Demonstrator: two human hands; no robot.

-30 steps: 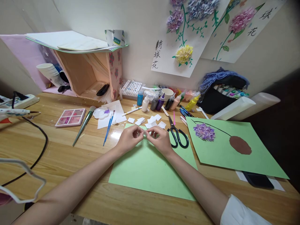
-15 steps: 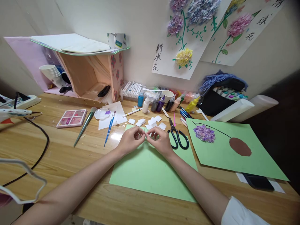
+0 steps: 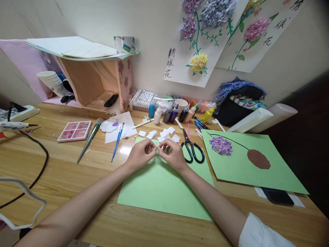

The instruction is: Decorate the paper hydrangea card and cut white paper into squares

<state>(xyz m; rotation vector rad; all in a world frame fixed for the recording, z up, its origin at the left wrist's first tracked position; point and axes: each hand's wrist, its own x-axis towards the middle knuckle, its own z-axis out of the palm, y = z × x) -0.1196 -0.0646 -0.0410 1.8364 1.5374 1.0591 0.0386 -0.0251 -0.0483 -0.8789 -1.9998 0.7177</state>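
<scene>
My left hand [image 3: 142, 153] and my right hand [image 3: 171, 153] meet fingertip to fingertip above a sheet of green paper [image 3: 164, 192]. Both are closed in a pinch between thumb and forefinger; whatever they hold is too small or too hidden to make out. Just beyond the fingers lie several small white paper squares [image 3: 164, 134]. Black-handled scissors [image 3: 191, 149] rest beside my right hand, partly on the green sheet. Farther right, another green sheet [image 3: 236, 171] carries a purple paper flower [image 3: 221, 145] on a dark curved stem and a brown oval [image 3: 258, 159].
Paint bottles [image 3: 167, 115] line the back near a box of markers [image 3: 143, 98]. To the left lie thin blue brushes [image 3: 117, 144], a large green brush [image 3: 88, 141], a pink palette [image 3: 74, 131] and a glue gun [image 3: 15, 126] with its black cord. A phone [image 3: 277, 197] sits under the right sheet.
The whole view has shifted slightly, so things appear a little farther left. My fingertips are slightly farther apart; both hands stay pinched over the green sheet.
</scene>
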